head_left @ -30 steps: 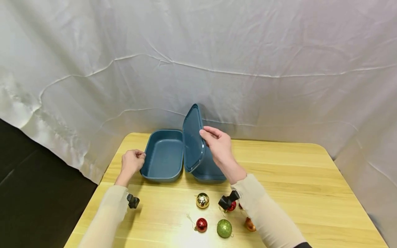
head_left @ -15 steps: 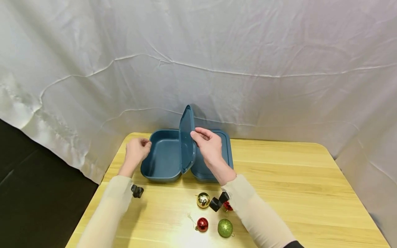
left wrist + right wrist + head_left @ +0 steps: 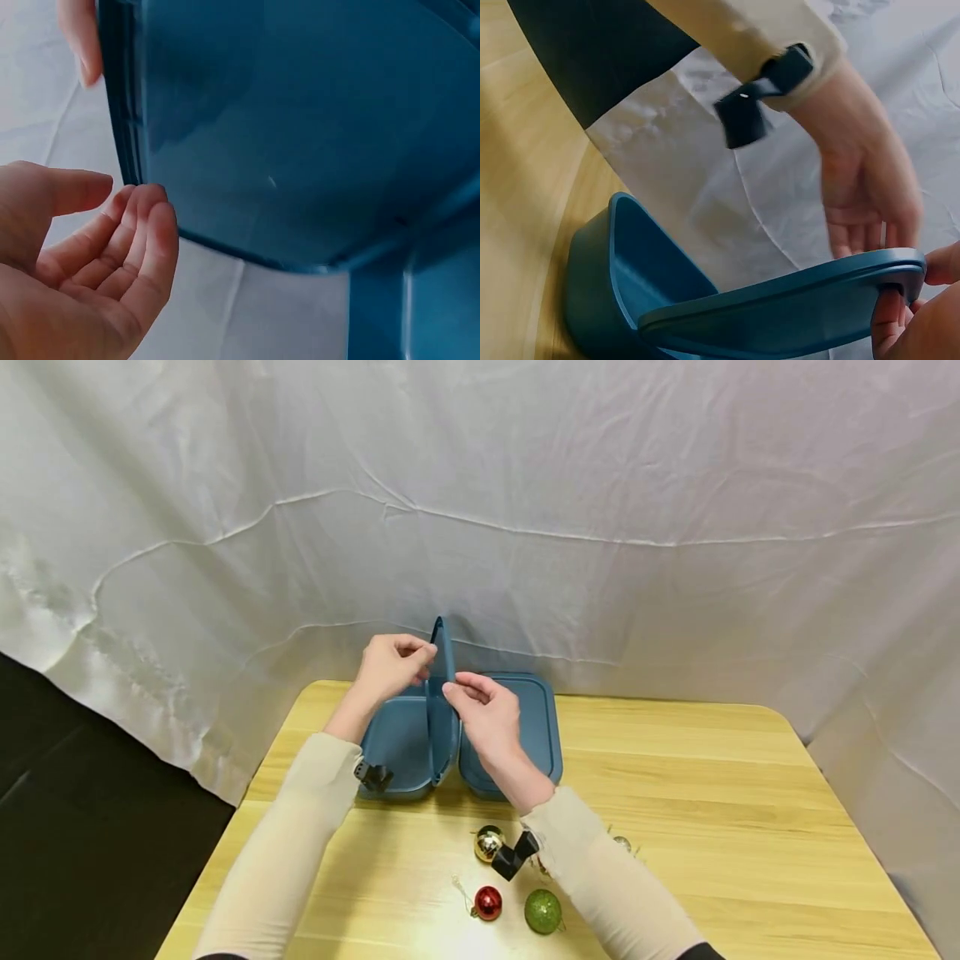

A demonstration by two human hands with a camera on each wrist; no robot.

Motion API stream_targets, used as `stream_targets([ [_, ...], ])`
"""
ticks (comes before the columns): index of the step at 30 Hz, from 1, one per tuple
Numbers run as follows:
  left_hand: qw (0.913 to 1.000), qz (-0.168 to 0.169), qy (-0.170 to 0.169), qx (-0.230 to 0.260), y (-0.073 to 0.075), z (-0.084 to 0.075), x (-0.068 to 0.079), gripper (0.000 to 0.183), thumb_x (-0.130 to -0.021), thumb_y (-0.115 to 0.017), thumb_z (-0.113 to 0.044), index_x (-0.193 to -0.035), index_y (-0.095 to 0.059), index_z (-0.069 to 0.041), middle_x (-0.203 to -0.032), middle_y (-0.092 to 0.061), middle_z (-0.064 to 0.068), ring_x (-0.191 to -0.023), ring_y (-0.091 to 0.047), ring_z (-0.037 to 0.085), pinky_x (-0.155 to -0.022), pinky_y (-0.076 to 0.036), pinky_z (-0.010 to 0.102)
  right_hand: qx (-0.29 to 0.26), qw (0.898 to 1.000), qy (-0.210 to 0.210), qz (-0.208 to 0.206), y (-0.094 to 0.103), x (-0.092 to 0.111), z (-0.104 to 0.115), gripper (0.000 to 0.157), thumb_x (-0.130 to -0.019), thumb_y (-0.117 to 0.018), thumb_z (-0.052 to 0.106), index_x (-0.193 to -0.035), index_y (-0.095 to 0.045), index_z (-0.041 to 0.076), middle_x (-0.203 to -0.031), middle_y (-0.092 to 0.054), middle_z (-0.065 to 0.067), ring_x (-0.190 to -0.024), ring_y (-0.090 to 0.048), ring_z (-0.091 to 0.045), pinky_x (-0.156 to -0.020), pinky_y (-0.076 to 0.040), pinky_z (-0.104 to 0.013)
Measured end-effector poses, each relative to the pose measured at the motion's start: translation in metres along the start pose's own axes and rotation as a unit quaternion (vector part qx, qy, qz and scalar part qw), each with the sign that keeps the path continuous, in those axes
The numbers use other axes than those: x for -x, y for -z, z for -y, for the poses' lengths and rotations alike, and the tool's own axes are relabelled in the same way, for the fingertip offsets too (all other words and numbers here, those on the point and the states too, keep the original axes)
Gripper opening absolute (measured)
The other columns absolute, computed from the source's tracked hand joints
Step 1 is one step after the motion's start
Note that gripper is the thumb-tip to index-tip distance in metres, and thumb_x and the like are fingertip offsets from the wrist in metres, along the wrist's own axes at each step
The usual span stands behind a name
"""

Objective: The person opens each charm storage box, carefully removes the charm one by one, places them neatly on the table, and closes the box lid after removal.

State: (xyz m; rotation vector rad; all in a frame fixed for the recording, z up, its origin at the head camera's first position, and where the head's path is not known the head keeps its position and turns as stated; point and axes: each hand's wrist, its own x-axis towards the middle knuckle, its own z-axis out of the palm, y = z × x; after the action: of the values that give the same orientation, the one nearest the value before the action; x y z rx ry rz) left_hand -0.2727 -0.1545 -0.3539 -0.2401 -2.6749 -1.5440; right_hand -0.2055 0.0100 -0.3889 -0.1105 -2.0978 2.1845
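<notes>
My right hand [image 3: 491,714] pinches the edge of a blue lid [image 3: 442,739], thumb on one side and fingers on the other. The lid stands on edge, steeply tilted, over an uncovered blue box [image 3: 397,735]; part of the box's inside is hidden behind it. My left hand [image 3: 393,664] is at the lid's upper far part. In the left wrist view this left hand [image 3: 105,262] has loosely bent fingers, their tips by the lid's rim [image 3: 131,142], the thumb apart from them. Whether those fingertips touch the rim is unclear.
Right of the uncovered box stands a second blue box with its lid on [image 3: 536,727]. Nearer the front lie a gold ball ornament [image 3: 489,843], a red one [image 3: 487,903] and a green glittery one [image 3: 542,912]. My right sleeve [image 3: 600,868] partly hides others.
My right hand has carried the lid leftward, and it now stands more upright over the uncovered box. My left hand has left the box's left side and moved up and right to the lid.
</notes>
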Motion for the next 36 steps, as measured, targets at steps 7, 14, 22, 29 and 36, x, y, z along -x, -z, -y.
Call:
stream_targets([
  [7, 0.9975, 0.016, 0.025, 0.063, -0.004, -0.014, -0.001, 0.03, -0.102, -0.071, -0.024, -0.112, -0.08, 0.003, -0.086, -0.077, 0.015, -0.065, -0.072, 0.012, -0.071, -0.066, 0.035, 0.014, 1.0, 0.008, 0.002, -0.003, 0.005, 0.002, 0.031, -0.097, -0.078, 0.022, -0.125, -0.077, 0.008, -0.114, -0.078, -0.011, -0.097, -0.074, -0.017, -0.082, -0.06, -0.027],
  [14, 0.991, 0.03, 0.071, 0.11, -0.002, -0.009, 0.001, 0.032, -0.102, -0.071, -0.021, -0.117, -0.076, 0.006, -0.079, -0.073, 0.002, -0.064, -0.07, 0.008, -0.071, -0.066, 0.032, 0.025, 0.999, 0.018, 0.01, -0.007, 0.007, 0.001, 0.033, -0.097, -0.078, 0.025, -0.125, -0.077, 0.008, -0.114, -0.077, -0.011, -0.101, -0.074, -0.021, -0.085, -0.062, -0.032],
  [22, 0.9783, 0.044, 0.119, 0.164, 0.006, 0.002, 0.004, 0.034, -0.102, -0.069, -0.017, -0.121, -0.07, 0.011, -0.076, -0.07, -0.002, -0.062, -0.07, 0.007, -0.067, -0.063, 0.024, 0.024, 0.999, 0.024, 0.028, -0.007, 0.005, -0.009, 0.029, -0.102, -0.073, 0.026, -0.121, -0.078, 0.005, -0.105, -0.08, -0.014, -0.083, -0.073, -0.021, -0.075, -0.063, -0.032],
  [29, 0.972, 0.048, 0.136, 0.185, 0.016, 0.016, 0.008, 0.03, -0.103, -0.068, -0.017, -0.117, -0.069, 0.01, -0.076, -0.069, -0.001, -0.063, -0.07, 0.008, -0.069, -0.064, 0.024, 0.061, 0.996, -0.005, 0.059, -0.001, -0.002, -0.028, 0.029, -0.103, -0.07, 0.022, -0.122, -0.077, 0.002, -0.102, -0.079, -0.017, -0.07, -0.069, -0.009, -0.085, -0.064, -0.051],
  [36, 0.9641, 0.051, 0.149, 0.214, 0.029, 0.03, 0.012, 0.028, -0.106, -0.064, -0.016, -0.118, -0.065, 0.01, -0.074, -0.067, -0.004, -0.065, -0.069, 0.007, -0.071, -0.064, 0.022, 0.123, 0.99, -0.015, 0.073, 0.005, -0.01, -0.049, 0.028, -0.103, -0.069, 0.018, -0.122, -0.076, -0.001, -0.106, -0.077, -0.023, -0.081, -0.076, -0.027, -0.083, -0.064, -0.042],
])
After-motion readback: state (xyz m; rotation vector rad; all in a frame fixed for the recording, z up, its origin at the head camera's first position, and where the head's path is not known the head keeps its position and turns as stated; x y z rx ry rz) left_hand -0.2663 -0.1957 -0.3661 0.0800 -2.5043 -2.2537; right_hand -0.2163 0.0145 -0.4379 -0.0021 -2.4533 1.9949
